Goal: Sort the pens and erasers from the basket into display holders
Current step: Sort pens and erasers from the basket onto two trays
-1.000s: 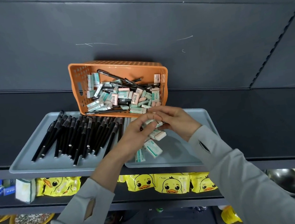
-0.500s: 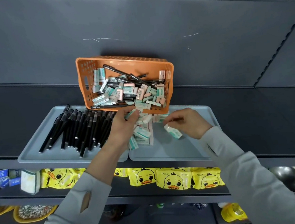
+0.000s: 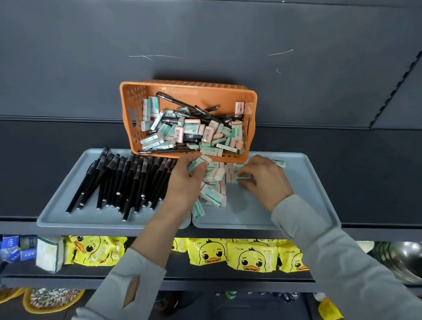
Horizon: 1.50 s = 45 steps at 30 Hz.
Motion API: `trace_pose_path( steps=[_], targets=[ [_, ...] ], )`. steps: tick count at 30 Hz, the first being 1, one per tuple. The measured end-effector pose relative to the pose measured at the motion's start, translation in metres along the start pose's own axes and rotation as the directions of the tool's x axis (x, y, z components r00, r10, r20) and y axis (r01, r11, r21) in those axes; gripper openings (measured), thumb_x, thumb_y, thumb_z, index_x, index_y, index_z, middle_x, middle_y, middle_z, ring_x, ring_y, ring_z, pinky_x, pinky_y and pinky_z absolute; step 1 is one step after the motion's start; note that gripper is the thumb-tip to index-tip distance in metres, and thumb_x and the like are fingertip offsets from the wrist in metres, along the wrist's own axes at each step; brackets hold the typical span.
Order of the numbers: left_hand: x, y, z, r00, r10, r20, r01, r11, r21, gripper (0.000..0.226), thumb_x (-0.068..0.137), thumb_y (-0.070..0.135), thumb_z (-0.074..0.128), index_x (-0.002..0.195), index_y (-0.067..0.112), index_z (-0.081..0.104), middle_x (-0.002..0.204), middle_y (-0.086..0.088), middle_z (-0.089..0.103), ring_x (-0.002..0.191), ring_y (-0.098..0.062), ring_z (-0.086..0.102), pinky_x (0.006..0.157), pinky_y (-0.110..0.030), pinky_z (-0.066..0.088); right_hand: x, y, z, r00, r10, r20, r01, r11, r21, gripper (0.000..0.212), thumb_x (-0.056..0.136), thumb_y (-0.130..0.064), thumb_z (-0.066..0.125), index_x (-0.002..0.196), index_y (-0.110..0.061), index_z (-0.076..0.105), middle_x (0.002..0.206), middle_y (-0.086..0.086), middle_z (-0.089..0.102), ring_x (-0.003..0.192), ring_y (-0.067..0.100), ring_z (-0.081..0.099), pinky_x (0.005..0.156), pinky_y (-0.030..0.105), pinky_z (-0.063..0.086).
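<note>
An orange basket (image 3: 136,115) leans against the dark back panel, with mixed erasers and black pens inside. Below it lie two grey trays. The left tray (image 3: 61,216) holds a row of black pens (image 3: 125,180). The right tray (image 3: 310,190) holds a pile of erasers (image 3: 212,194) at its left side. My left hand (image 3: 186,181) is at the basket's front edge, fingers closed on a few green-and-white erasers (image 3: 200,165). My right hand (image 3: 262,177) rests on the right tray, fingertips pinching an eraser (image 3: 243,178).
The trays sit on a dark shelf. Below hangs a row of yellow duck packets (image 3: 242,256). Blue packets (image 3: 2,249) and a white box (image 3: 48,254) are at lower left, metal bowls (image 3: 410,260) at lower right.
My hands parted from the middle. The left went up to the basket edge and closed on erasers; the right moved onto the right tray with an eraser. The camera moved closer.
</note>
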<state>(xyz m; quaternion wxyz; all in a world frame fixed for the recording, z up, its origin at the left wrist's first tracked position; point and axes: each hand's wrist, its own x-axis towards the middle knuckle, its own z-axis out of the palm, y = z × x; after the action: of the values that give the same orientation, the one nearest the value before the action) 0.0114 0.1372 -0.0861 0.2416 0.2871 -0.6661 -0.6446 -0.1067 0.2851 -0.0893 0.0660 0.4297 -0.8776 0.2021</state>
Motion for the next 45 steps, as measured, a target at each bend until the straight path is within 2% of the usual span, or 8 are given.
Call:
trace_pose_path(
  steps=[3, 7, 13, 18, 24, 34, 40, 45],
  targets=[
    [0.0, 0.001, 0.003, 0.995, 0.1, -0.01, -0.097, 0.987, 0.131, 0.026, 0.097, 0.019, 0.055, 0.123, 0.02, 0.056, 0.111, -0.009, 0.065, 0.092, -0.023, 0.066, 0.079, -0.043, 0.057, -0.003, -0.016, -0.004, 0.991, 0.121, -0.057, -0.091, 0.922, 0.375, 0.015, 0.091, -0.028, 0.065, 0.097, -0.02, 0.076, 0.093, -0.003, 0.071, 0.08, 0.014, 0.063, 0.073, 0.029, 0.053],
    [0.003, 0.003, 0.01, 0.97, 0.243, -0.001, -0.23, 0.917, 0.327, 0.028, 0.097, 0.02, 0.055, 0.125, 0.016, 0.053, 0.092, -0.005, 0.064, 0.058, -0.01, 0.053, 0.051, -0.021, 0.044, 0.003, -0.038, -0.018, 0.958, 0.14, 0.249, -0.285, 0.461, 0.84, 0.012, 0.089, -0.013, 0.067, 0.098, -0.005, 0.07, 0.081, 0.009, 0.068, 0.062, 0.012, 0.064, 0.059, 0.023, 0.055],
    [0.009, 0.006, 0.003, 0.972, 0.235, -0.019, -0.206, 0.884, 0.419, 0.03, 0.099, 0.024, 0.052, 0.128, 0.017, 0.05, 0.091, -0.01, 0.067, 0.066, -0.02, 0.067, 0.057, -0.036, 0.054, 0.003, -0.011, -0.025, 0.978, 0.203, 0.046, -0.189, 0.775, 0.604, 0.018, 0.09, -0.004, 0.061, 0.092, -0.019, 0.072, 0.099, 0.004, 0.069, 0.085, 0.018, 0.065, 0.076, 0.024, 0.054],
    [0.01, 0.006, -0.005, 0.979, 0.197, -0.057, -0.164, 0.919, 0.358, 0.029, 0.099, 0.021, 0.051, 0.128, 0.016, 0.05, 0.09, 0.003, 0.059, 0.062, -0.014, 0.065, 0.045, -0.014, 0.04, -0.003, 0.003, -0.04, 0.995, 0.021, 0.099, -0.032, 0.993, 0.117, 0.016, 0.088, -0.012, 0.062, 0.096, -0.02, 0.073, 0.096, -0.003, 0.06, 0.082, 0.013, 0.054, 0.074, 0.02, 0.041],
    [0.005, 0.003, 0.001, 0.981, 0.191, -0.043, -0.167, 0.932, 0.321, 0.029, 0.099, 0.02, 0.052, 0.128, 0.016, 0.05, 0.079, 0.003, 0.059, 0.064, -0.016, 0.064, 0.045, -0.02, 0.042, -0.008, -0.012, -0.03, 0.932, -0.102, 0.347, 0.048, 0.986, 0.161, 0.024, 0.077, -0.022, 0.078, 0.1, -0.017, 0.072, 0.101, 0.001, 0.064, 0.087, 0.017, 0.061, 0.082, 0.032, 0.053],
    [0.001, 0.003, 0.004, 0.97, 0.225, -0.093, -0.194, 0.945, 0.262, 0.03, 0.099, 0.018, 0.052, 0.128, 0.015, 0.05, 0.073, -0.004, 0.058, 0.053, -0.008, 0.05, 0.043, -0.012, 0.035, -0.011, -0.007, -0.007, 0.998, 0.025, 0.051, -0.037, 0.968, 0.246, 0.01, 0.086, -0.024, 0.071, 0.09, -0.016, 0.075, 0.093, -0.002, 0.068, 0.08, 0.015, 0.061, 0.078, 0.031, 0.052],
    [0.001, 0.01, 0.016, 0.941, 0.302, -0.151, -0.255, 0.929, 0.267, 0.027, 0.1, 0.019, 0.05, 0.125, 0.012, 0.051, 0.08, 0.014, 0.053, 0.06, -0.006, 0.047, 0.05, -0.014, 0.037, -0.009, -0.032, -0.014, 0.955, 0.045, 0.292, -0.266, 0.562, 0.783, 0.01, 0.086, -0.008, 0.07, 0.094, -0.015, 0.07, 0.089, 0.011, 0.071, 0.067, 0.011, 0.061, 0.058, 0.021, 0.051],
    [0.002, 0.017, 0.005, 0.938, 0.277, -0.207, -0.226, 0.944, 0.241, 0.027, 0.101, 0.023, 0.047, 0.126, 0.013, 0.05, 0.081, 0.012, 0.053, 0.06, -0.004, 0.047, 0.05, -0.017, 0.036, -0.014, 0.0, -0.034, 0.946, 0.083, 0.312, -0.274, 0.72, 0.638, 0.012, 0.085, -0.003, 0.07, 0.093, -0.012, 0.071, 0.087, 0.002, 0.069, 0.064, 0.003, 0.059, 0.06, 0.016, 0.05]
  ],
)
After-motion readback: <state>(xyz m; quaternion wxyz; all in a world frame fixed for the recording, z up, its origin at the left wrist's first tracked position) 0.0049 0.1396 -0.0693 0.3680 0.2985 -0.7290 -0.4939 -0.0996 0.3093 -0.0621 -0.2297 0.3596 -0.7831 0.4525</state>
